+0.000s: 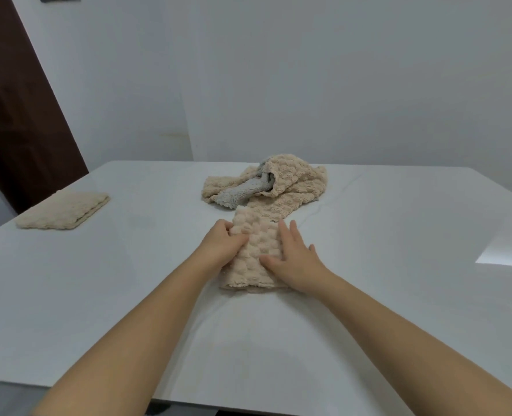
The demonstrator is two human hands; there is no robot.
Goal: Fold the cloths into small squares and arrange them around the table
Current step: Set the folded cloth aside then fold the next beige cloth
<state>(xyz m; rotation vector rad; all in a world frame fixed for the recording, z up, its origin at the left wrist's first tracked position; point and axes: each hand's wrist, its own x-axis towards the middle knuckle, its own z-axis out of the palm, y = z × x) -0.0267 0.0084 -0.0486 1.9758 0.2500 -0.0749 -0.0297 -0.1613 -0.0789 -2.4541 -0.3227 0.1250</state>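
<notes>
Folding the beige cloth (256, 247)
Left hand (223, 243) pinches its edge, flat right hand (295, 262) pins it; square edges before creasing.

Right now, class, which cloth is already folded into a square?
The beige square at the table's left edge: flat, layered, untouched. The heap is crumpled; the long cloth is held by the left hand and right hand.
</notes>
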